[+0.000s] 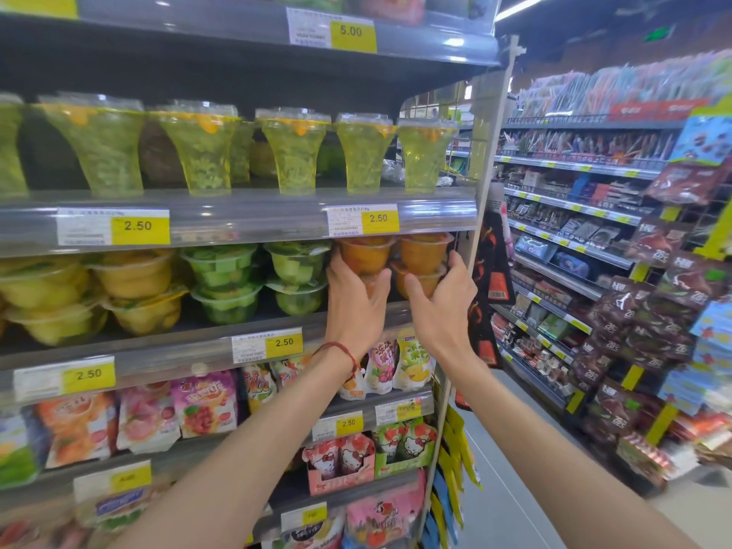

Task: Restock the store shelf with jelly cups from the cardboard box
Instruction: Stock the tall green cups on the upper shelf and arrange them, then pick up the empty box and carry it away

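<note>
Orange jelly cups are stacked two high at the right end of the middle shelf (198, 342). My left hand (354, 303) grips the left stack, fingers wrapped round the lower cup under the top orange cup (366, 253). My right hand (443, 303) holds the right stack, thumb on the lower orange cup (420, 281) and fingers round its far side, below another orange cup (424, 251). A red string bracelet is on my left wrist. The cardboard box is out of view.
Green jelly cups (295, 267) and yellow jelly cups (134, 275) fill the same shelf to the left. Tall green cups (293, 152) stand on the shelf above, pouches (206, 406) below. An aisle (515, 489) and snack shelves (574, 215) lie to the right.
</note>
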Demonstrator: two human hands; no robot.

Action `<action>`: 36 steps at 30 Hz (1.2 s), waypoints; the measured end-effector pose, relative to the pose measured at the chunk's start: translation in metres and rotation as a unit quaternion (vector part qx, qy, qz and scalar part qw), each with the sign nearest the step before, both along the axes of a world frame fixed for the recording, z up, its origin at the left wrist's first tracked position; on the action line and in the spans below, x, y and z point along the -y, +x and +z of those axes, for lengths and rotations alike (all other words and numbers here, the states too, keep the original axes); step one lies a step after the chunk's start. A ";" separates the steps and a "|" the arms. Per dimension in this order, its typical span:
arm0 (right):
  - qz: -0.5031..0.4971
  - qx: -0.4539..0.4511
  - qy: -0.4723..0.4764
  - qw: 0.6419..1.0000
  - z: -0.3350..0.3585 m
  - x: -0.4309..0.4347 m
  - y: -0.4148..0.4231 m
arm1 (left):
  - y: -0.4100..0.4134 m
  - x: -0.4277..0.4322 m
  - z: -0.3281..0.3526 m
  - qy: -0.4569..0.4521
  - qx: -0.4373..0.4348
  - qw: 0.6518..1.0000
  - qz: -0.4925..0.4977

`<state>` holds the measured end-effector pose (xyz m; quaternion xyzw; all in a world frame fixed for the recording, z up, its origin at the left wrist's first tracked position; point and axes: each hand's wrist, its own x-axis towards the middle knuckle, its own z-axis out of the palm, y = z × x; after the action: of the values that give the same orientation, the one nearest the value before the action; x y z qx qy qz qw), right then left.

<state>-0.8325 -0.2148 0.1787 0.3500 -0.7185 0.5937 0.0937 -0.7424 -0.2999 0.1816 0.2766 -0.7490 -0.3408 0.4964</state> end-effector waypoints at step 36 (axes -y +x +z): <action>0.471 0.173 0.315 0.806 -0.260 -0.128 0.388 | 0.492 -0.223 -0.270 0.303 0.146 0.892 0.301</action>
<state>-0.4443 -0.0865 -0.0812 0.5472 -0.6174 0.3565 -0.4385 -0.2499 -0.0766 -0.0884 0.6726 -0.5545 -0.3408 0.3523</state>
